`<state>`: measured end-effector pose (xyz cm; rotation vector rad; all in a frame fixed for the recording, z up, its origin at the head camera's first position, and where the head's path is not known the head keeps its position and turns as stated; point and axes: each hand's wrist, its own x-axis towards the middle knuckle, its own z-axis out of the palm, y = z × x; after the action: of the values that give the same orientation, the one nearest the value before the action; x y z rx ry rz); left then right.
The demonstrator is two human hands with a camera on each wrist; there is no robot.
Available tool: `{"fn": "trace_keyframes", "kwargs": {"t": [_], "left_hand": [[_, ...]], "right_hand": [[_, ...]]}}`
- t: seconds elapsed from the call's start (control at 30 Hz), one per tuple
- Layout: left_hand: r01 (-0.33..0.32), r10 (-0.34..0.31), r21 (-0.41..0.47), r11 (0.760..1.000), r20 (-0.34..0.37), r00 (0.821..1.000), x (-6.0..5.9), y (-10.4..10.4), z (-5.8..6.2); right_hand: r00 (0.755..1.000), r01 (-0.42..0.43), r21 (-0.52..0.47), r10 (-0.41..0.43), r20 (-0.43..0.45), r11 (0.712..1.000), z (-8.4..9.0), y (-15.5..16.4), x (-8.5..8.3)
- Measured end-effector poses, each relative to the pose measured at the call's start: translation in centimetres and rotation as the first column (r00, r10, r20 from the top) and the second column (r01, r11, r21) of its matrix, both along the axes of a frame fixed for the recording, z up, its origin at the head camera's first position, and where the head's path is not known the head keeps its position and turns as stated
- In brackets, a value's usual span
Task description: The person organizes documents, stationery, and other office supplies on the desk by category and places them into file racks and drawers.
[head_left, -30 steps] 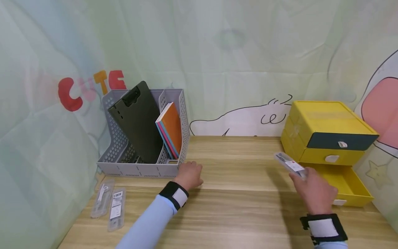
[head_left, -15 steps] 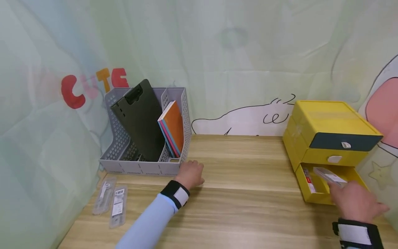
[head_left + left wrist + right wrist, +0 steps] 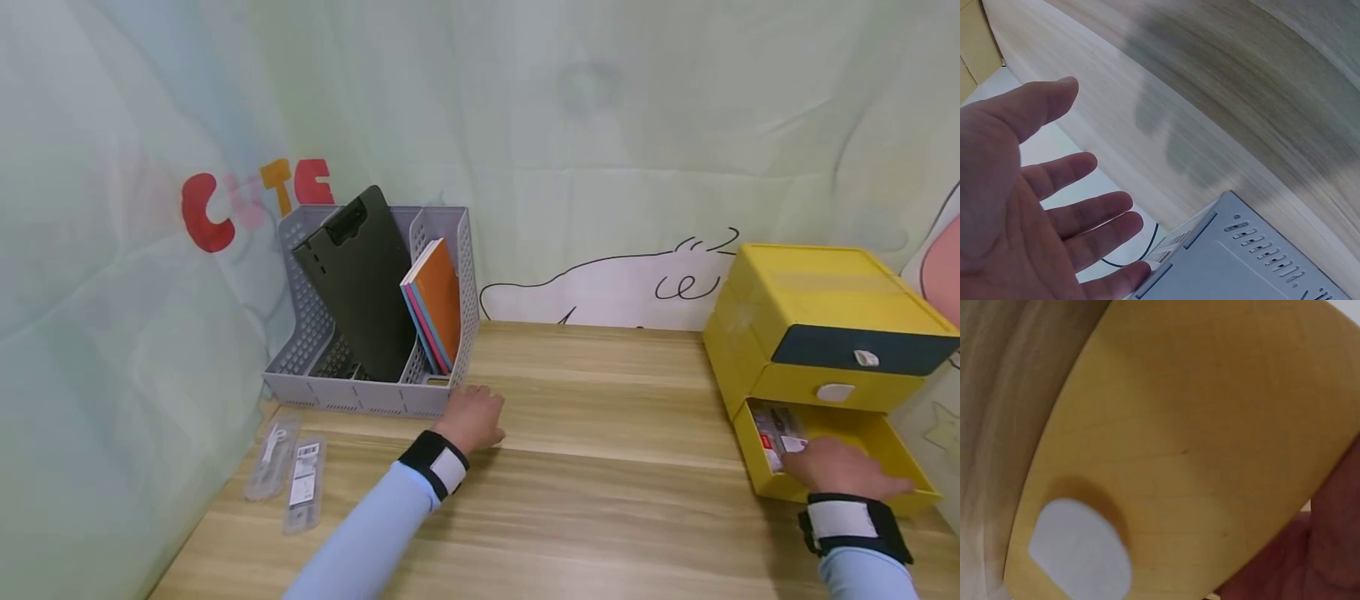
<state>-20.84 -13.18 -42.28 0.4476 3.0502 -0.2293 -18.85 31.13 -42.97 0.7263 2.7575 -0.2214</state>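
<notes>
My right hand [image 3: 840, 468] reaches over the front of the yellow pulled-out drawer [image 3: 911, 475], its fingertips hidden inside. By the fingers lies a slim clear plastic case with a white label [image 3: 793, 443], next to another clear case with a red-and-white label [image 3: 768, 448]. I cannot tell whether the fingers still hold the nearer case. In the right wrist view the drawer front and its white pull tab [image 3: 1082, 550] hide most of the hand. My left hand [image 3: 1054, 212] is spread with fingers relaxed, the little finger at the corner of the grey file organizer [image 3: 1229, 250].
Two more clear cases [image 3: 272, 457] [image 3: 304, 485] lie on the wooden table [image 3: 600, 500] at the left. A black clipboard [image 3: 363, 283] and thin notebooks [image 3: 437, 304] lean in the organizer. Two closed drawers [image 3: 862, 358] sit above the pulled-out one.
My right hand has carried the clear case rightward and down into the pulled-out drawer, beside the other case. The head view has turned slightly right. My left hand stays at the organizer corner.
</notes>
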Motion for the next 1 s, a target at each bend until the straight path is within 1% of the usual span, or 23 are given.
{"fn": "trace_keyframes", "kwargs": {"t": [0.2,0.43,0.53,0.6,0.7,0.77,0.83,0.87,0.93,1.0], "left_hand": [[0.003,-0.003,-0.01,1.0,0.004,1.0,-0.1,0.2,0.0],[0.012,-0.012,-0.017,1.0,0.013,1.0,-0.1,0.4,0.1],[0.022,-0.022,-0.005,1.0,0.02,1.0,0.0,0.4,0.1],[0.025,-0.025,0.0,1.0,0.022,0.999,0.0,0.4,0.1],[0.016,-0.016,0.005,1.0,0.028,0.999,-0.1,0.2,0.0],[0.009,-0.009,0.005,1.0,0.029,1.0,-0.1,0.0,0.0],[0.001,-0.001,0.008,1.0,0.033,0.999,-0.1,-0.1,0.0],[-0.002,0.002,0.012,1.0,0.036,0.999,-0.1,-0.1,0.1],[-0.004,0.003,0.02,1.0,0.043,0.999,0.1,-0.1,0.3],[0.001,-0.003,0.035,0.999,0.048,0.999,0.2,-0.2,0.4]], "right_hand": [[0.993,-0.114,-0.084,0.114,-0.003,0.99,-0.2,0.5,0.3],[0.994,-0.105,-0.091,0.102,-0.042,0.99,-0.4,0.5,0.4],[0.991,-0.124,-0.087,0.118,-0.066,0.988,-0.5,0.1,0.6],[0.989,-0.12,-0.094,0.111,-0.103,0.988,-0.4,-0.4,0.6],[0.977,-0.134,-0.1,0.114,-0.181,0.986,0.0,-1.7,0.6],[0.957,-0.161,-0.09,0.133,-0.26,0.983,0.4,-2.8,0.7],[0.919,-0.198,-0.056,0.166,-0.357,0.979,0.7,-4.0,1.0],[0.899,-0.212,-0.042,0.178,-0.4,0.976,0.8,-4.7,1.2],[0.845,-0.26,-0.003,0.226,-0.485,0.966,0.8,-6.0,1.5],[0.799,-0.321,0.009,0.276,-0.535,0.947,0.7,-7.2,1.8]]}}
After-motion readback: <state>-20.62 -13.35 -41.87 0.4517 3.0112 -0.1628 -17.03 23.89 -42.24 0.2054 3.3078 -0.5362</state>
